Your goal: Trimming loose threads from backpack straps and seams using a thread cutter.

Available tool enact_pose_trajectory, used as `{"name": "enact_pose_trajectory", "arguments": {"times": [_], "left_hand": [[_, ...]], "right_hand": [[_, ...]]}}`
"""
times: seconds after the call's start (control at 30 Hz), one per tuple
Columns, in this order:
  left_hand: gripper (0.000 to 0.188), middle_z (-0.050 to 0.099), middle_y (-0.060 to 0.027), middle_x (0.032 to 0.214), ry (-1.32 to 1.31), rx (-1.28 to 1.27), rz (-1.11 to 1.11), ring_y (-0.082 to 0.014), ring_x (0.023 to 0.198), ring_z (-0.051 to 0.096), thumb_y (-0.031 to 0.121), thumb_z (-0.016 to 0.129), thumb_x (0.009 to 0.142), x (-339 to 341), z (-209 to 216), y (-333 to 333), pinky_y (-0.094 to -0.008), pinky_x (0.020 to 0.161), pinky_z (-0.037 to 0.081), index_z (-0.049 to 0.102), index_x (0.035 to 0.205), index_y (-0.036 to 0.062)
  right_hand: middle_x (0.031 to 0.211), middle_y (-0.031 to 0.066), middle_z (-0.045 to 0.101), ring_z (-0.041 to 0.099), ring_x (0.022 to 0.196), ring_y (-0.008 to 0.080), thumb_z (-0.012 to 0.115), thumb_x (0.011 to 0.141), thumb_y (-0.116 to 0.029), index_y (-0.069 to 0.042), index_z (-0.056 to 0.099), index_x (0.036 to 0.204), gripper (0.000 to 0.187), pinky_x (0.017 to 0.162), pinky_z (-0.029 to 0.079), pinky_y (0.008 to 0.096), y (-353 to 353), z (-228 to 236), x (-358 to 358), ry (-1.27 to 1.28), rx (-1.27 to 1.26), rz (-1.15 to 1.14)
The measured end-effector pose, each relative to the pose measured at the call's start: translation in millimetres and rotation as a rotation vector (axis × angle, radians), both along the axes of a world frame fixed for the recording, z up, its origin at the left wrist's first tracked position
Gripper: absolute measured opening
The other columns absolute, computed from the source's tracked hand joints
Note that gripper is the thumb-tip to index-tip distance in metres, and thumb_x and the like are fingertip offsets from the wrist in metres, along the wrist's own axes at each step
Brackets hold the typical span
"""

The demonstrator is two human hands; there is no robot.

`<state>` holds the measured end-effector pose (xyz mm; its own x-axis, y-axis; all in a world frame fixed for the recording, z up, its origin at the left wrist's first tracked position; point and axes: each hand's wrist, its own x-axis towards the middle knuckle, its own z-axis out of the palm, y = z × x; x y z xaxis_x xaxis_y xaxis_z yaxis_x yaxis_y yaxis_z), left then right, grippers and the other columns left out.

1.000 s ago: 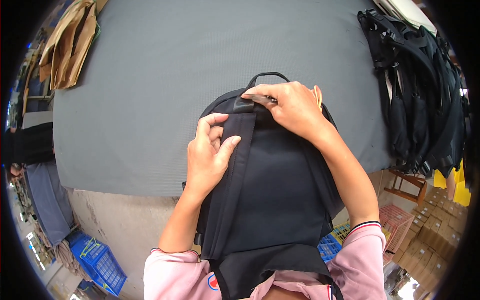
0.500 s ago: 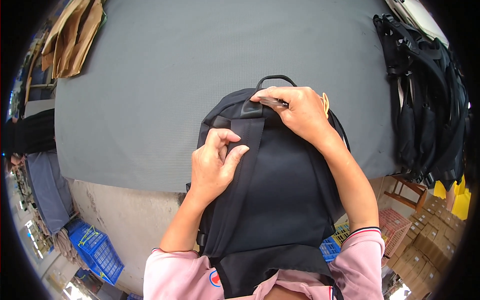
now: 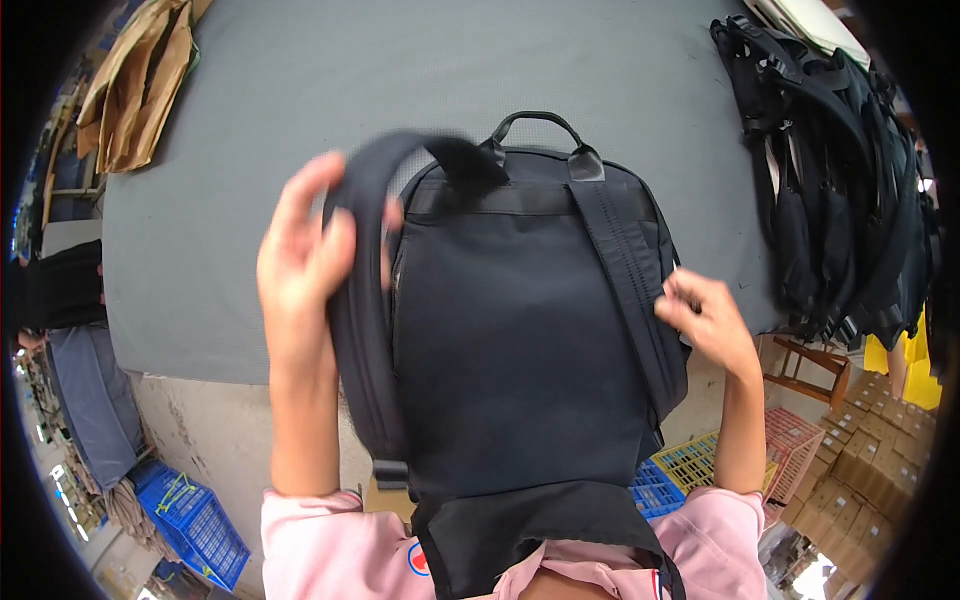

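A black backpack [image 3: 500, 330] lies across the table's front edge, its back panel up and its top handle [image 3: 540, 118] away from me. My left hand [image 3: 305, 245], blurred by motion, has hold of the left shoulder strap [image 3: 365, 300]. That strap arches up off the bag toward the left. The right shoulder strap [image 3: 630, 270] lies flat along the back panel. Beside the bag's right edge, my right hand [image 3: 708, 315] is closed, its fingers curled in. What it holds is hidden from this side.
A grey-covered table [image 3: 300, 90] stretches beyond the bag. Black backpacks [image 3: 830, 190] are piled at its right end, brown paper [image 3: 145, 85] at the far left. Below are a blue crate [image 3: 190, 520], a pink crate [image 3: 790, 450], a wooden stool [image 3: 810, 370] and cardboard boxes [image 3: 860, 460].
My left hand has moved left, lifting the left strap off the panel. My right hand, earlier at the handle's base with a small dark tool, has come down to the bag's right side.
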<state>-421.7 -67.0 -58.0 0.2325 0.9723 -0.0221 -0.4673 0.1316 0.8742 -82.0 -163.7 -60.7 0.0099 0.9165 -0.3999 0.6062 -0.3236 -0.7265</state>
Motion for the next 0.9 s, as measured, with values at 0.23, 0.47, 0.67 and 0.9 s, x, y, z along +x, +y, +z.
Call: {"name": "enact_pose_trajectory", "arguments": {"times": [0.23, 0.47, 0.67, 0.9], "left_hand": [[0.037, 0.066, -0.0145, 0.098, 0.142, -0.148, -0.039, -0.0133, 0.077, 0.064, 0.008, 0.061, 0.087, 27.6, -34.9, 97.3, -0.0224, 0.063, 0.055, 0.047, 0.121, 0.0002], [0.038, 0.066, -0.0145, 0.098, 0.275, -0.194, -0.030, -0.0139, 0.083, 0.065, 0.008, 0.061, 0.087, 52.2, -55.1, 95.4, -0.0238, 0.070, 0.054, 0.047, 0.122, 0.0013], [0.040, 0.066, -0.0139, 0.098, 0.297, -0.197, -0.024, -0.0138, 0.083, 0.064, 0.009, 0.061, 0.088, 46.8, -63.1, 93.6, -0.0247, 0.071, 0.054, 0.045, 0.123, 0.0018], [0.040, 0.066, -0.0132, 0.097, 0.314, -0.211, 0.000, -0.0116, 0.077, 0.064, 0.012, 0.062, 0.088, 42.6, -66.2, 97.3, -0.0234, 0.067, 0.054, 0.046, 0.123, 0.0031]], "right_hand": [[0.074, 0.0000, 0.057, 0.057, 0.069, 0.0106, 0.082, 0.063, -0.027, 0.004, 0.058, 0.094, 0.050, 0.065, 0.046, 0.0257, -17.7, 41.5, -10.0, 0.742, 0.054, -0.302], [0.086, 0.0038, 0.064, 0.063, 0.071, 0.0089, 0.058, 0.087, -0.005, 0.001, 0.055, 0.114, 0.028, 0.063, 0.051, 0.0192, 52.1, 8.1, -17.6, 0.887, 0.275, -0.513], [0.068, -0.0078, 0.049, 0.046, 0.060, 0.0009, 0.069, 0.083, -0.014, -0.010, 0.053, 0.076, 0.018, 0.056, 0.039, 0.0174, 58.8, -26.7, -18.2, 0.819, 0.206, -0.628], [0.068, -0.0094, 0.045, 0.039, 0.061, 0.0004, 0.071, 0.082, -0.018, -0.009, 0.056, 0.078, 0.019, 0.058, 0.034, 0.0170, 59.5, -33.8, -17.8, 0.624, 0.269, -0.601]]}}
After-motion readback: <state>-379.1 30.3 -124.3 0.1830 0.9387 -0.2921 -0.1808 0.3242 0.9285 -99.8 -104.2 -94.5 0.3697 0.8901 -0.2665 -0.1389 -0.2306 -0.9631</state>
